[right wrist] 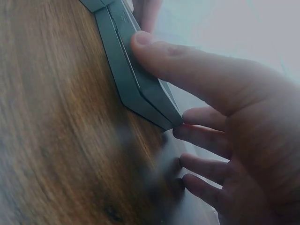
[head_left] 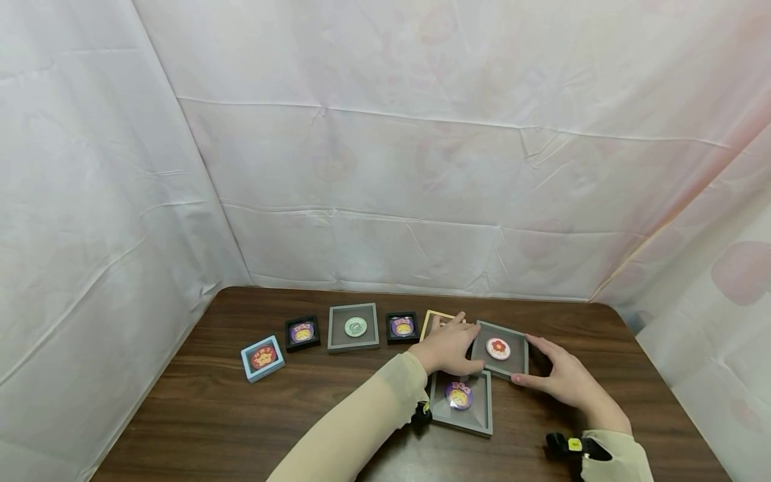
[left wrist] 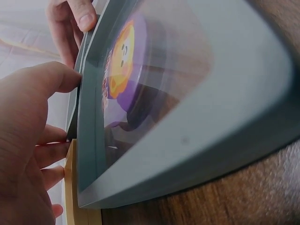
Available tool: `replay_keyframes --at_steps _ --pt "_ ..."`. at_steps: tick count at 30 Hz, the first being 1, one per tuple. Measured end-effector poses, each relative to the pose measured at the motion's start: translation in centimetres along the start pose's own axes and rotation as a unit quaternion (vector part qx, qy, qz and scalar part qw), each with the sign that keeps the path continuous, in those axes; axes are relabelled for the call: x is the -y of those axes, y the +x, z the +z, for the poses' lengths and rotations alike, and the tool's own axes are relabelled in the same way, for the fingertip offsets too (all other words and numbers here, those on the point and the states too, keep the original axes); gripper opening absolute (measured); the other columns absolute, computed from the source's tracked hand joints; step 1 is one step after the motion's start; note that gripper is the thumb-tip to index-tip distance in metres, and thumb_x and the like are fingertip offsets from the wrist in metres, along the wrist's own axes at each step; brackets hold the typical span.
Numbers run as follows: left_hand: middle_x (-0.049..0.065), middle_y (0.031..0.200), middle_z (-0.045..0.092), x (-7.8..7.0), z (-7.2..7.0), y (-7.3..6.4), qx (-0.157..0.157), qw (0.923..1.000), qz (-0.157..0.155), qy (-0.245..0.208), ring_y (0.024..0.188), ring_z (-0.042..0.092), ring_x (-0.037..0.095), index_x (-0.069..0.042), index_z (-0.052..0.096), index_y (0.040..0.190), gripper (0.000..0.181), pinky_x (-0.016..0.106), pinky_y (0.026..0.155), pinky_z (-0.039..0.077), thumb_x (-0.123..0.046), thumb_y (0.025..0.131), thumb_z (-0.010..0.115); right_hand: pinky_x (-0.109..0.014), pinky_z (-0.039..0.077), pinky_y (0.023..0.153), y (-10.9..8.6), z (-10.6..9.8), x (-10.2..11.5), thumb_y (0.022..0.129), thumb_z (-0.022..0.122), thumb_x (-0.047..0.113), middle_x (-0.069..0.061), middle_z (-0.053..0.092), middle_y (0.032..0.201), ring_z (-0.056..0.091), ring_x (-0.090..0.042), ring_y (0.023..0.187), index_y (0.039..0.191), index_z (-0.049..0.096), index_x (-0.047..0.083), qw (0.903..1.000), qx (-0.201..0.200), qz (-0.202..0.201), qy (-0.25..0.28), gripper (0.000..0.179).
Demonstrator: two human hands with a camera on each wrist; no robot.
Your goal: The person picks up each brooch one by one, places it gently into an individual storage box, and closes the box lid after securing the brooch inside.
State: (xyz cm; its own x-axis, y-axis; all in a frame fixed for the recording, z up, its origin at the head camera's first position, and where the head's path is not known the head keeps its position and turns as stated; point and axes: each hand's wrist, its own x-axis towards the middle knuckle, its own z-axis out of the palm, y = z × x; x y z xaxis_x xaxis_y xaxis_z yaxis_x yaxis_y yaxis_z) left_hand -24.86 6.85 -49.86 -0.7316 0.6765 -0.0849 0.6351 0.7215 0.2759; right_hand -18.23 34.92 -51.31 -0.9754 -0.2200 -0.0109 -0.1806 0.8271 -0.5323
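Note:
A grey square display frame [head_left: 517, 349] with a white round badge [head_left: 498, 348] bearing a red flower lies between my two hands. My left hand [head_left: 448, 349] grips its left side, the thumb near the lower corner. My right hand [head_left: 569, 380] holds its right side, thumb at the near corner and fingers at the far one. Just below is another grey frame [left wrist: 187, 161] with a purple bear badge [head_left: 459, 396] behind clear film, large in the left wrist view. A yellow frame [head_left: 434, 314] sits partly hidden beneath and beyond my left hand.
Left along the brown wooden table [head_left: 199, 402] lie a light blue frame [head_left: 278, 365], a black frame [head_left: 302, 346], a grey frame [head_left: 353, 347] with a green badge and another black frame [head_left: 401, 339]. White curtains [head_left: 385, 167] hang behind and at both sides.

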Motion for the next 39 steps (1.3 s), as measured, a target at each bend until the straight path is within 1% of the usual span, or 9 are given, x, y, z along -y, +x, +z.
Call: replay_keyframes --at_steps 9,19,23,27,32,37,39 --pt "-0.004 0.169 0.049 0.1 0.3 0.2 -0.008 0.9999 -0.001 0.007 0.165 0.027 0.027 -0.017 0.046 0.168 0.081 0.069 0.125 0.024 -0.060 0.102 0.065 -0.077 0.044 0.104 0.1 -0.2 0.2 0.085 0.092 0.054 -0.039 0.049 0.156 0.046 -0.064 0.142 0.161 0.048 -0.002 1.0000 -0.003 -0.005 -0.001 0.104" --pt "-0.003 0.169 0.048 0.1 0.0 0.1 -0.004 1.0000 -0.002 0.003 0.166 0.026 0.027 -0.017 0.045 0.168 0.081 0.069 0.125 0.024 -0.060 0.102 0.065 -0.078 0.042 0.106 0.3 0.0 0.0 0.086 0.091 0.057 -0.039 0.048 0.157 0.044 -0.064 0.143 0.161 0.047 -0.003 1.0000 -0.002 -0.005 0.001 0.106" --pt "-0.003 0.170 0.046 0.2 0.0 -0.1 0.000 1.0000 -0.001 0.001 0.166 0.025 0.027 -0.016 0.044 0.169 0.081 0.068 0.126 0.024 -0.059 0.103 0.063 -0.078 0.043 0.105 0.4 0.0 0.1 0.086 0.091 0.057 -0.040 0.048 0.157 0.045 -0.065 0.142 0.161 0.047 -0.004 1.0000 0.001 -0.005 0.000 0.106" --pt "-0.002 0.174 0.041 0.3 0.0 -0.3 0.008 1.0000 0.000 0.006 0.167 0.022 0.026 -0.017 0.041 0.170 0.081 0.066 0.127 0.023 -0.060 0.105 0.061 -0.078 0.043 0.105 0.4 0.0 0.2 0.086 0.090 0.058 -0.041 0.046 0.158 0.043 -0.065 0.143 0.162 0.046 -0.003 1.0000 0.007 0.001 0.000 0.107" --pt "0.001 0.177 0.035 0.6 -0.1 -0.8 0.008 0.9999 0.008 0.006 0.168 0.019 0.026 -0.015 0.038 0.172 0.080 0.063 0.129 0.022 -0.058 0.107 0.059 -0.079 0.042 0.104 0.5 -0.1 0.3 0.087 0.088 0.060 -0.043 0.043 0.158 0.042 -0.066 0.143 0.163 0.044 -0.003 0.9999 0.015 0.006 -0.001 0.109" --pt "0.005 0.176 0.036 0.9 -0.5 -1.2 -0.006 0.9996 0.027 -0.007 0.167 0.021 0.028 -0.014 0.037 0.172 0.078 0.060 0.128 0.024 -0.054 0.109 0.059 -0.078 0.044 0.103 0.2 -0.5 0.2 0.087 0.088 0.061 -0.043 0.044 0.158 0.044 -0.066 0.142 0.163 0.044 -0.004 0.9998 0.019 0.007 -0.003 0.109" --pt "0.005 0.176 0.036 0.9 -0.6 -1.4 -0.011 0.9993 0.033 -0.016 0.167 0.021 0.029 -0.013 0.037 0.172 0.077 0.060 0.128 0.024 -0.052 0.109 0.059 -0.078 0.044 0.103 0.0 -0.7 0.1 0.087 0.088 0.060 -0.041 0.045 0.158 0.045 -0.065 0.141 0.162 0.045 -0.005 0.9998 0.019 0.004 -0.005 0.109"
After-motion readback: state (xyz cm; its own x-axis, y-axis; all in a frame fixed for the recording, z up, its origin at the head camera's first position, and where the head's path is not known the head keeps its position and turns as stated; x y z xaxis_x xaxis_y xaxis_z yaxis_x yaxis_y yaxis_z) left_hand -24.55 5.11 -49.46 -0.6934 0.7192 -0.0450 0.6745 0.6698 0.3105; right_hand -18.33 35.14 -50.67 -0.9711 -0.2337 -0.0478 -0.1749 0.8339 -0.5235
